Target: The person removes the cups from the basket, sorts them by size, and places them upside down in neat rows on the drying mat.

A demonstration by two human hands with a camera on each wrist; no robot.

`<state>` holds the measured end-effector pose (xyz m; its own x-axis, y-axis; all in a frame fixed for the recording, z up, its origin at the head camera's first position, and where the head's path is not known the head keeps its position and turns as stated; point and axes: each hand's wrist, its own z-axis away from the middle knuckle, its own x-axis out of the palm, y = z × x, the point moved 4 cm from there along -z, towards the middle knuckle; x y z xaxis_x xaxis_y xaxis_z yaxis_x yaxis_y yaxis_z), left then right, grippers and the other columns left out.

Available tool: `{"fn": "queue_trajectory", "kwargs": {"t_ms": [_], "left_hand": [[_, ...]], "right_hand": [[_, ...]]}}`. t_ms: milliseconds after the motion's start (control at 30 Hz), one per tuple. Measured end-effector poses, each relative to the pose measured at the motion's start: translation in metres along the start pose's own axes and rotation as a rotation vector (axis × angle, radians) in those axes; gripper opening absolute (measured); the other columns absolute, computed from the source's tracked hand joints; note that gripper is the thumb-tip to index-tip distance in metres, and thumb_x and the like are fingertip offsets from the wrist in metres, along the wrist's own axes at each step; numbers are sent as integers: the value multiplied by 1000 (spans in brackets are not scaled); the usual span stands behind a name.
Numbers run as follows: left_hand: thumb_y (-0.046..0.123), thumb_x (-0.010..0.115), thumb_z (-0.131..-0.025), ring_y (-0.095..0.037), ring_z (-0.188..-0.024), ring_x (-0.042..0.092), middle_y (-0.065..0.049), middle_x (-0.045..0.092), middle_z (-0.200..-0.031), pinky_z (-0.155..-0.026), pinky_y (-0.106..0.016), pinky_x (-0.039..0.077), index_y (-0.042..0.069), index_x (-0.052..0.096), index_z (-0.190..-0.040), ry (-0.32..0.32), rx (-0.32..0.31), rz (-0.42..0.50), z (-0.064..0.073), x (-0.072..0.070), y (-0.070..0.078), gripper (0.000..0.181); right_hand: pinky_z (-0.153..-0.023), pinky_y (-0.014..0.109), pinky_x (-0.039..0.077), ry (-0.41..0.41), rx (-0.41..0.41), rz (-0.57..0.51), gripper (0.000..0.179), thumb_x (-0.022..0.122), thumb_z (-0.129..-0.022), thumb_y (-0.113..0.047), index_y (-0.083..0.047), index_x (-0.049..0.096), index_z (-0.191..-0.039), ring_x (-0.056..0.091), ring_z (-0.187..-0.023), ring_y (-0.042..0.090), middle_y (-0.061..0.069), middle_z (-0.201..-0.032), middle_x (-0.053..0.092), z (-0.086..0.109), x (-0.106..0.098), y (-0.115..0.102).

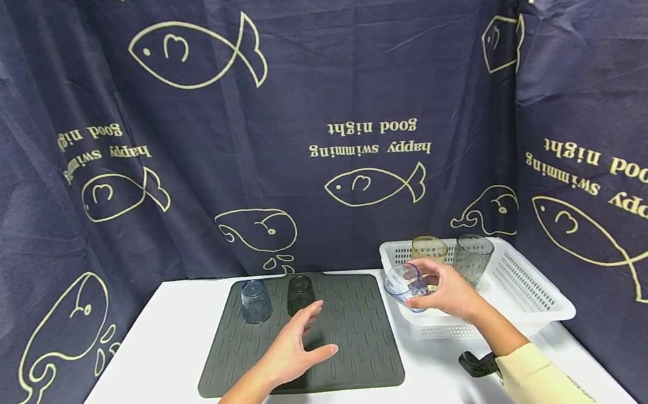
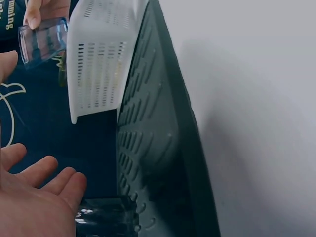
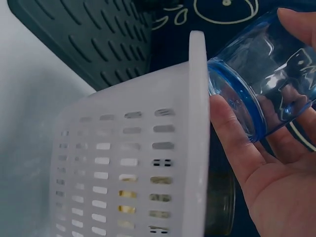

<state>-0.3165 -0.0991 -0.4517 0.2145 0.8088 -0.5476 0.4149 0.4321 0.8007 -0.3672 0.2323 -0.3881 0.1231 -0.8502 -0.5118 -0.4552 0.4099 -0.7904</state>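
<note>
My right hand [image 1: 445,291] grips a clear blue drinking glass [image 1: 399,285] over the left rim of the white basket [image 1: 542,300]. In the right wrist view the fingers wrap the glass's side, and its thick blue end [image 3: 239,101] is close to the basket rim. Fingers apart and holding nothing, my left hand [image 1: 293,352] hovers above the grey ribbed mat [image 1: 351,339]. A dark glass [image 1: 300,292] is just beyond its fingertips, on the mat. To the left of that stands a blue glass [image 1: 256,303].
Inside the basket, a yellowish glass [image 1: 430,247] and a tall grey glass [image 1: 475,257] stand toward the back. The white table [image 1: 140,376] carries both mat and basket. A dark blue curtain [image 1: 290,119] with fish prints hangs close behind and at both sides.
</note>
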Motion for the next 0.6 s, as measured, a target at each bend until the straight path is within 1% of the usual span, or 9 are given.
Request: {"fn": "queue_trajectory", "kwargs": {"t_ms": [167, 267, 333, 500, 600], "left_hand": [[41, 80, -88, -32, -146, 45, -8, 43, -159, -119, -49, 41, 17, 35, -159, 10, 11, 12, -4, 4, 5, 87], [40, 80, -88, -33, -145, 46, -10, 43, -158, -119, -50, 41, 15, 35, -159, 13, 30, 30, -7, 7, 9, 88], [40, 80, -88, -34, -144, 46, -11, 43, -158, -118, -50, 41, 15, 34, -159, 13, 40, 38, -8, 8, 11, 88], [39, 80, -88, -37, -142, 50, -11, 45, -156, -117, -49, 44, 19, 35, -159, 31, 48, 55, -12, 11, 15, 86], [37, 81, -88, -38, -140, 51, -10, 46, -156, -116, -50, 44, 19, 36, -158, 49, 56, 76, -14, 13, 17, 85]], "right_hand": [[-88, 22, 57, -5, -28, -3, 75, 94, -69, -7, 0, 59, -136, 70, -106, 28, 23, -124, 68, 0, 4, -6], [-89, 23, 58, -16, -45, -6, 77, 94, -69, -8, 1, 59, -136, 70, -108, 30, 24, -124, 69, 1, 6, -10], [-87, 24, 59, -19, -54, -10, 77, 94, -68, -8, 1, 60, -136, 70, -108, 30, 24, -123, 69, 1, 8, -12], [-80, 28, 63, -19, -68, -26, 77, 94, -68, -7, 0, 60, -136, 71, -102, 21, 24, -120, 70, 2, 13, -15], [-78, 28, 63, -28, -61, -46, 77, 94, -68, -7, -2, 60, -137, 71, -98, 17, 22, -120, 69, 3, 18, -17]]}}
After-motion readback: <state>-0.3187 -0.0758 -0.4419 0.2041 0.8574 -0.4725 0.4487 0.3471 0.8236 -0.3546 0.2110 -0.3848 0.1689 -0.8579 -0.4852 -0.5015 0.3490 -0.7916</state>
